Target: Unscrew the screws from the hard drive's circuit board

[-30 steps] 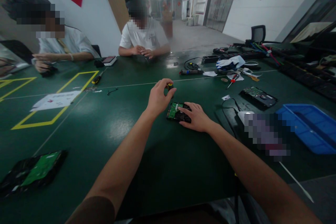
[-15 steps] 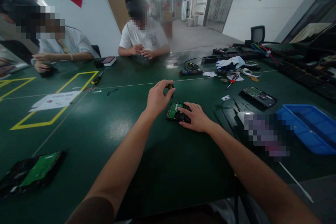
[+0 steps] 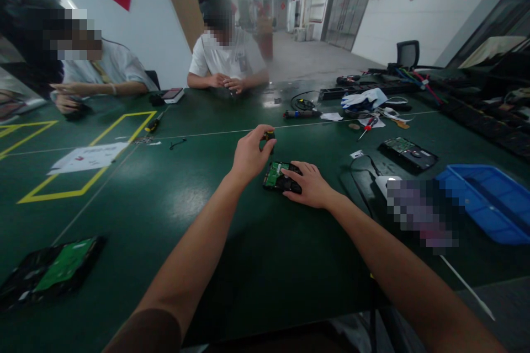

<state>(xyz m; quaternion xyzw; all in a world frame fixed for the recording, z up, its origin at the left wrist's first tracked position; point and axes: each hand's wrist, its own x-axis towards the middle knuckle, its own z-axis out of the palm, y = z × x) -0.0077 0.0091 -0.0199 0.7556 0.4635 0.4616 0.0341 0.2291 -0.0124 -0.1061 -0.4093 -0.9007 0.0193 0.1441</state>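
In the middle of the table lies a hard drive, its green circuit board facing up. My right hand grips its right end, the fingers across the top and the thumb at the near edge. Just above the drive's far edge, my left hand pinches a black-and-yellow handle, apparently a screwdriver, between thumb and fingers. Its lower end and tip cannot be made out. A second hard drive lies to the right, and another drive with a green board is at the near left.
A blue plastic tray stands at the right, beside a blurred-out item and a cable. Farther back are a red screwdriver, gloves and a dark cylindrical tool. Paper lies on the left. Two people sit across the table.
The handle in my left hand has tilted or turned slightly, so its yellow end shows differently. My right hand and the hard drive stay in place.
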